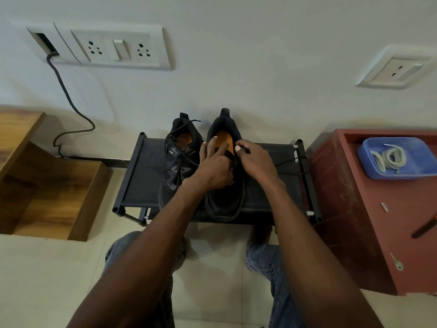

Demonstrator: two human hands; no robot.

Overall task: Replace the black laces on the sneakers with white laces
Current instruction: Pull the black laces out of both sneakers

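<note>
Evidently the unlacing of the right-hand black mesh sneaker with the orange insole (224,176) was in hand, on the low black fabric shoe rack (142,183) taken as landmark. The left hand (214,169) was laid over the tongue, index and middle fingers stretched toward the collar; whether the thumb side pinched anything could not be told. The right hand (254,162) was curled at the upper eyelets, seemingly pinching the thin black lace (287,162), whose loose length trailed toward the rack's right rail. For a clean result, the tongue would best be kept pressed flat while the lace was drawn out one eyelet at a time, without jerking. Beside it on the rack, the left-hand black sneaker (179,162) was seen fully laced, its laces loose. Right of the rack, on a red-brown wooden cabinet (354,209), a shallow blue plastic tray (371,166) held the coiled white laces (390,158).
</note>
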